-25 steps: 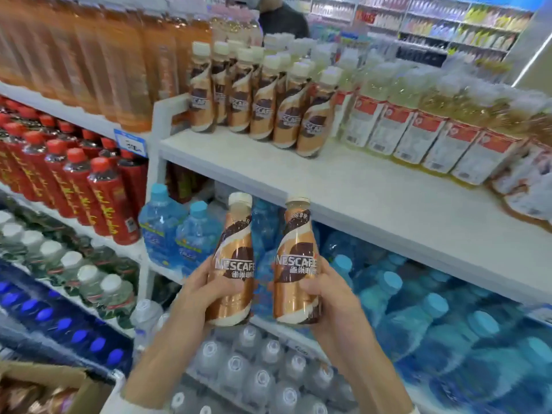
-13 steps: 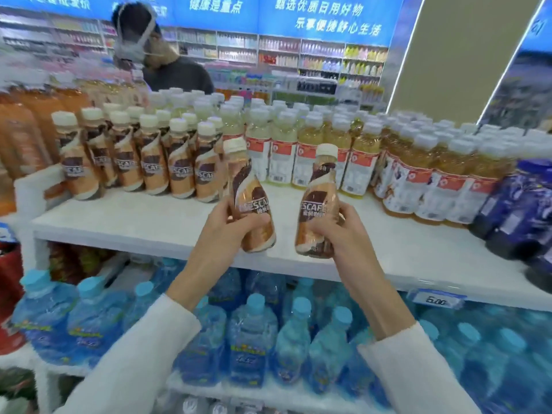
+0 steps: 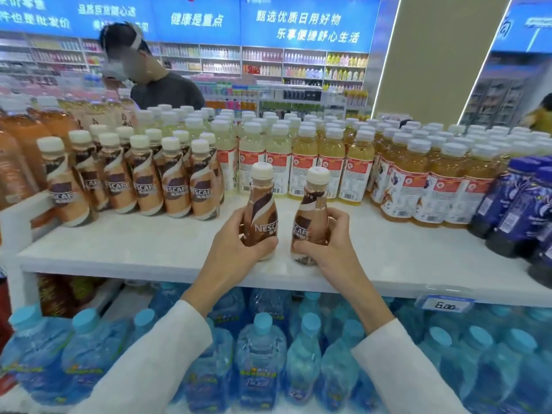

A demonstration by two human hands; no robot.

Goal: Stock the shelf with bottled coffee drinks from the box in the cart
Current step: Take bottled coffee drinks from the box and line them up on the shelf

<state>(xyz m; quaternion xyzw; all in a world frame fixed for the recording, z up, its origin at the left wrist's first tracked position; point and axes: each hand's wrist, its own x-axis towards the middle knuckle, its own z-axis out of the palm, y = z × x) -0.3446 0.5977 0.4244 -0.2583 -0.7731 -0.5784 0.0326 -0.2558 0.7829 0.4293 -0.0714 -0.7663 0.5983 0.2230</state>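
Lower shelf, nearest: blue-capped water bottles point(image 3: 260, 354), packed tight. Above them two white sleeves reach in. Left hand point(image 3: 236, 249), fingers point(image 3: 234, 222) wrapped round the left coffee bottle point(image 3: 261, 213). Right hand point(image 3: 325, 246) is clamped on the right coffee bottle point(image 3: 310, 219) the same way. Both bottles are roughly upright, side by side and apart, low over the white shelf point(image 3: 149, 249) near its front edge; can't tell if the bases sit on it. Price tag point(image 3: 445, 304) on the shelf lip to the right. Behind-left: stocked coffee bottles point(image 3: 143, 186). Behind: yellow drinks point(image 3: 304, 162). Far right: dark blue bottles point(image 3: 519, 204). Across the shelf stands another person point(image 3: 161, 82).
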